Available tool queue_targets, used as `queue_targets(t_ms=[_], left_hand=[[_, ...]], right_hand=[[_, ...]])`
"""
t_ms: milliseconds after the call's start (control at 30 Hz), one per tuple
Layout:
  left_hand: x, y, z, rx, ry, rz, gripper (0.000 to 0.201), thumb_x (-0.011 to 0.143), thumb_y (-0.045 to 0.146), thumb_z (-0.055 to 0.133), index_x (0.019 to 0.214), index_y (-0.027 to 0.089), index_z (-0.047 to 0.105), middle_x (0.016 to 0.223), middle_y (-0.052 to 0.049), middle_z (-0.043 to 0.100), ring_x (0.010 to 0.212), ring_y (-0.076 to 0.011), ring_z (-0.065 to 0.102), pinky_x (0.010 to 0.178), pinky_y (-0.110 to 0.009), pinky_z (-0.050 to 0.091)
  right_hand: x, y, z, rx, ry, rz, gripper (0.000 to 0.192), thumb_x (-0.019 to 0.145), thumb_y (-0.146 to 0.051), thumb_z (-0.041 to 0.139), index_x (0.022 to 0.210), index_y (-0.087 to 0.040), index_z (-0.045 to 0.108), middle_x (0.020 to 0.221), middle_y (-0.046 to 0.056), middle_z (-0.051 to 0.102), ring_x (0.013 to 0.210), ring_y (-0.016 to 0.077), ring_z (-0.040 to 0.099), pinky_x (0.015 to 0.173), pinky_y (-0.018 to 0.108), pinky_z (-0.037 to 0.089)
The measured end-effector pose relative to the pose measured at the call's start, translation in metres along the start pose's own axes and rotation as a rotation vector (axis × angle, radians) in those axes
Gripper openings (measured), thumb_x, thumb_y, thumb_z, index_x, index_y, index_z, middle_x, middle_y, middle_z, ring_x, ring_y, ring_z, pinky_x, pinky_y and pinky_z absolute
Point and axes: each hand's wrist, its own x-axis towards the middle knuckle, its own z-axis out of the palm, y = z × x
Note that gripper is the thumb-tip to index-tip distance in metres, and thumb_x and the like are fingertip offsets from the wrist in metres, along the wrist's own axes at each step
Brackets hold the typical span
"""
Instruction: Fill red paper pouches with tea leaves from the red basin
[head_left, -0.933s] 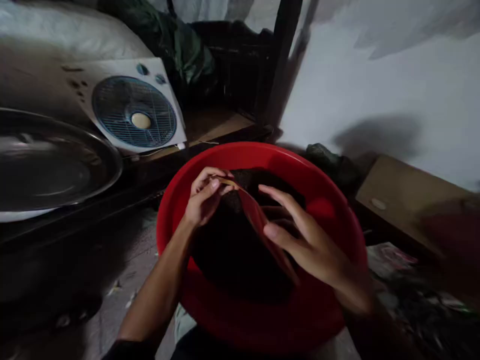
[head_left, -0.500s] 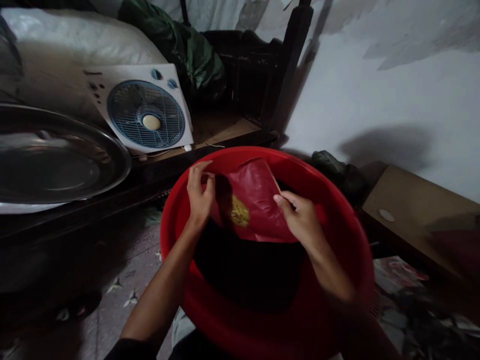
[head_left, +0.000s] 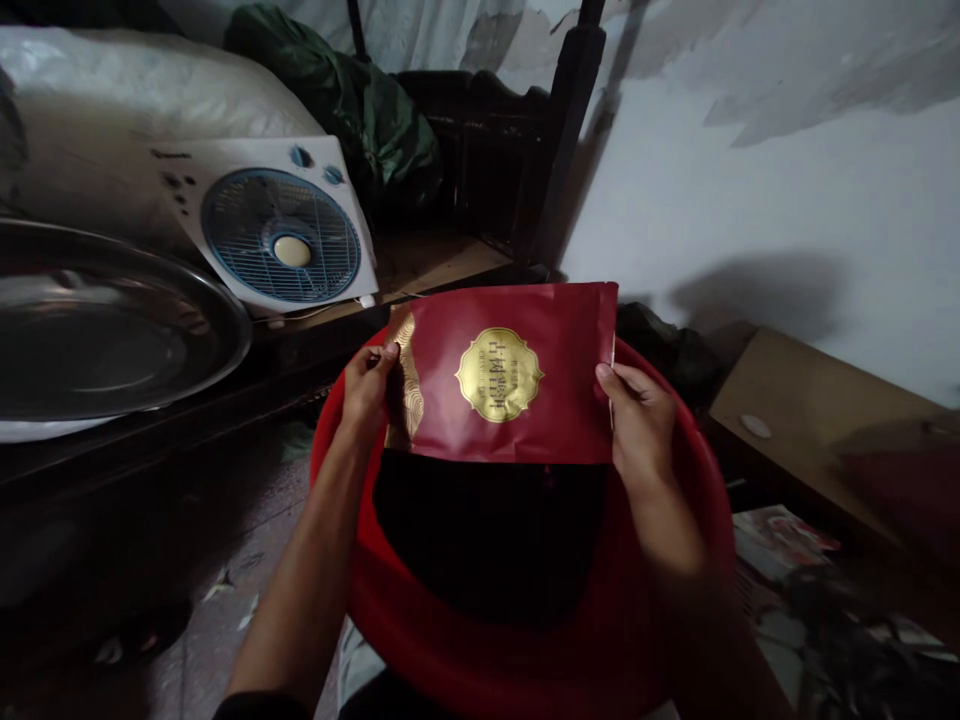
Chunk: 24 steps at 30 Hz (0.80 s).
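Red pouch (head_left: 442, 430) swung broadside, fingers (head_left: 391, 350) pinching both short edges, red tub (head_left: 709, 470) open toward near side.

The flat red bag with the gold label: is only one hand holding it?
No, the left hand and right hand grip opposite ends of the bag.

Obstacle, centre: flat dark-red pouch (head_left: 500, 372), spanning left hand (head_left: 367, 388) to right hand (head_left: 643, 415) above round red plastic tub (head_left: 397, 592). Far left: white square box fan (head_left: 281, 235), blue-grilled; left: round metal basin (head_left: 97, 330). Open passage: near side, between both forearms (head_left: 296, 565).
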Motion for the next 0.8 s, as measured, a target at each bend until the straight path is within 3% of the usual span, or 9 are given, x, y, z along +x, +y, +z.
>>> queue_targets(t_ms=[100,200,300,433,633,800], left_hand=[[0.004,-0.002,0.001,-0.066,0.029,0.032,0.036,0.062,0.038,0.084,0.066,0.019,0.055,0.063,0.005,0.051,0.060,-0.0080,0.045,0.059,-0.021,0.036],[0.005,-0.004,0.002,-0.062,0.044,0.103,0.032,0.066,0.036,0.082,0.069,0.019,0.056,0.066,0.005,0.052,0.062,-0.0085,0.046,0.062,-0.021,0.036],[0.005,-0.005,0.002,-0.002,0.090,0.213,0.029,0.070,0.035,0.081,0.072,0.018,0.058,0.070,0.004,0.055,0.066,-0.0091,0.049,0.066,-0.021,0.038],[0.009,-0.008,0.000,0.072,0.127,0.265,0.027,0.076,0.038,0.076,0.076,0.019,0.058,0.071,0.003,0.057,0.067,-0.0101,0.051,0.066,-0.022,0.039],[0.007,-0.006,-0.003,0.178,0.181,0.369,0.024,0.080,0.036,0.072,0.078,0.019,0.056,0.073,0.003,0.057,0.067,-0.0112,0.052,0.067,-0.024,0.040],[0.001,-0.005,-0.001,0.196,0.160,0.356,0.023,0.082,0.039,0.069,0.080,0.020,0.056,0.075,0.003,0.057,0.070,-0.0111,0.053,0.069,-0.022,0.040]], right_hand=[[0.006,0.010,0.001,-0.025,0.112,-0.084,0.031,0.077,-0.040,0.076,0.101,-0.021,0.070,0.097,0.005,0.074,0.088,0.0194,0.068,0.084,0.036,0.055],[0.007,0.014,0.003,-0.060,0.083,-0.115,0.025,0.080,-0.040,0.074,0.096,-0.021,0.071,0.097,0.005,0.074,0.093,0.0210,0.069,0.092,0.040,0.053],[0.004,0.010,0.004,-0.034,0.041,-0.050,0.033,0.079,-0.040,0.074,0.107,-0.022,0.070,0.111,0.007,0.073,0.102,0.0231,0.068,0.096,0.044,0.052],[0.001,0.005,0.004,0.057,0.023,0.034,0.042,0.074,-0.038,0.078,0.112,-0.023,0.067,0.111,0.007,0.072,0.098,0.0223,0.068,0.093,0.043,0.053],[0.005,0.018,0.004,0.044,0.112,0.021,0.033,0.069,-0.042,0.080,0.089,-0.019,0.068,0.092,0.004,0.071,0.086,0.0185,0.065,0.088,0.038,0.052],[0.006,0.028,0.003,-0.001,0.112,0.048,0.037,0.069,-0.046,0.078,0.090,-0.017,0.072,0.092,0.006,0.073,0.084,0.0208,0.065,0.086,0.040,0.051]])
